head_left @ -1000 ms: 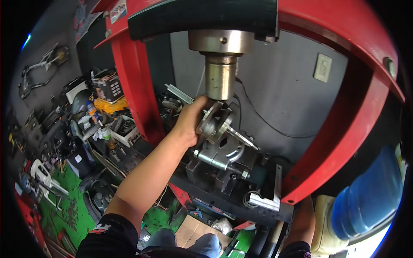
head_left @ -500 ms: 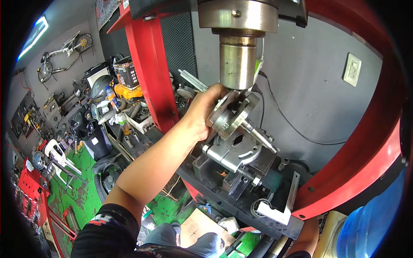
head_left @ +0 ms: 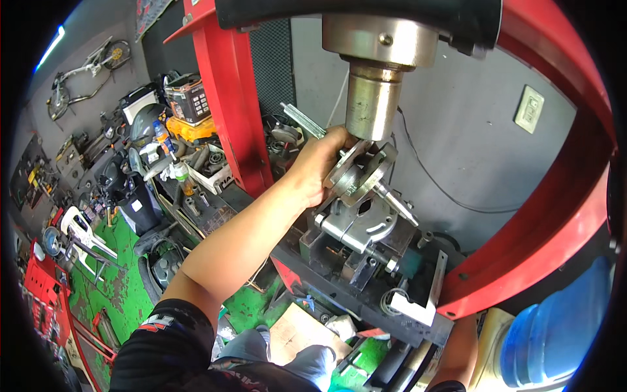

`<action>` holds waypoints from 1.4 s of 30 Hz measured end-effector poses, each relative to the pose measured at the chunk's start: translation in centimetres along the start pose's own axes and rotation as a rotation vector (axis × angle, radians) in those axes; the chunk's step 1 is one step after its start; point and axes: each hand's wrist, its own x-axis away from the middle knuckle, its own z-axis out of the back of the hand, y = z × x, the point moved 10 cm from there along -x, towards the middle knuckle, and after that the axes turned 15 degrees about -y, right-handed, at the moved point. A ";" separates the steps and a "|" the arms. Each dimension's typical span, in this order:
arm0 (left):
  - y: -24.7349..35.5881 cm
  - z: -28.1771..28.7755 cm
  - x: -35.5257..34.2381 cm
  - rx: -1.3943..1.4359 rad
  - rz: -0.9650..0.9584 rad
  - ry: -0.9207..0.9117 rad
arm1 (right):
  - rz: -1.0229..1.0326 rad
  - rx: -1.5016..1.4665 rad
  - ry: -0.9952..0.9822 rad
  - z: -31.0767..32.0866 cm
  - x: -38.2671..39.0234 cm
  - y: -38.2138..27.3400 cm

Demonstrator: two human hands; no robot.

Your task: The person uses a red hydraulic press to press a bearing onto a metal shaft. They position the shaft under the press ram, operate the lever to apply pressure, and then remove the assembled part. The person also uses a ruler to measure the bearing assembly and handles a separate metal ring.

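My left hand (head_left: 319, 163) is closed around a motorcycle-type crankshaft (head_left: 353, 176), fingers hidden behind its round webs. One tapered shaft end points down to the right; a ribbed metal rod (head_left: 304, 119) sticks out beyond my hand at upper left. The crankshaft is tilted, just under the steel press ram (head_left: 373, 108); whether they touch I cannot tell. Below it, a bolted steel separator plate (head_left: 359, 225) sits on dark blocks on the press bed (head_left: 366, 297). My right forearm (head_left: 460, 349) shows at lower right, its hand hidden behind the press bed.
A red press frame (head_left: 230, 98) rises at left and curves round the right (head_left: 542, 261). A white L-shaped metal piece (head_left: 418, 310) and a coil of wire (head_left: 392, 302) lie on the bed. Blue water container (head_left: 555, 340) at lower right; cluttered bench (head_left: 202, 212) at left.
The whole view has shifted slightly, with the ram now a little further right in the picture. My left hand still holds the crankshaft under the ram, with little other movement.
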 end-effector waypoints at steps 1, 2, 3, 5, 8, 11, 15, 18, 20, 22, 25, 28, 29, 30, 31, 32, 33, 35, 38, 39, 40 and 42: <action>-0.3 0.5 0.0 0.005 0.026 0.024 | 0.056 -0.083 0.011 0.0 1.8 -0.5; 0.1 -0.6 -0.3 0.144 -0.062 0.026 | 0.099 -0.190 0.037 1.1 4.5 -0.2; 0.3 -1.8 -0.8 0.174 -0.062 -0.024 | 0.147 -0.320 0.026 1.6 7.8 0.4; 0.3 -3.9 -1.3 0.252 -0.036 -0.060 | 0.202 -0.545 -0.090 1.8 15.8 1.1; 1.1 -1.4 0.3 0.203 -0.055 -0.036 | 0.155 -0.631 -0.524 0.4 31.9 -9.1; 0.9 -1.3 0.1 0.250 -0.049 0.011 | 0.093 -0.856 -0.630 -1.4 41.1 -9.4; 0.5 -1.6 -0.4 0.244 -0.029 0.010 | -0.036 -0.723 -0.593 -2.8 46.3 -7.9; 0.3 -1.3 -0.8 0.203 -0.030 -0.023 | -0.122 -0.719 -0.583 -1.8 47.4 -9.3; 0.3 -1.1 -0.5 0.222 -0.044 -0.023 | -0.120 -0.860 -0.584 0.1 47.2 -10.3; 0.1 -1.0 -0.9 0.213 -0.048 -0.024 | 0.068 -0.822 -0.563 6.1 46.1 -14.5; -1.0 -1.0 -1.3 0.267 -0.028 -0.016 | 0.362 -1.098 -0.520 15.4 43.3 -23.5; -2.1 0.2 -1.2 0.286 0.030 0.048 | 0.690 -1.501 -0.483 21.9 39.0 -31.8; -2.3 0.5 -1.3 0.296 0.039 0.031 | 0.637 -1.545 -0.370 22.8 37.5 -31.9; -2.4 0.4 -1.5 0.319 0.030 0.031 | 0.769 -1.417 -0.558 23.0 37.6 -34.4; -2.5 0.5 -1.4 0.339 0.027 0.039 | 0.702 -1.435 -0.502 22.6 37.1 -33.6; -2.0 0.1 -1.1 0.307 0.036 0.050 | 0.633 -1.421 -0.485 21.8 37.5 -32.7; -1.7 0.1 -0.9 0.275 0.045 0.061 | 0.564 -1.407 -0.469 21.0 38.0 -31.5; -2.2 1.2 -1.5 0.321 0.040 -0.017 | 0.447 -1.281 -0.526 17.6 40.0 -28.6; -1.4 1.0 -1.6 0.276 0.005 0.000 | 0.012 -1.080 -0.514 9.7 44.2 -18.9; -1.3 0.7 -1.6 0.273 0.007 -0.004 | 0.007 -0.920 -0.615 7.4 45.1 -17.1; -1.2 0.3 -1.8 0.271 0.005 -0.011 | -0.123 -1.038 -0.614 4.0 46.1 -13.8; -1.1 0.2 -1.8 0.267 0.000 -0.024 | -0.154 -1.102 -0.678 -0.8 46.6 -9.4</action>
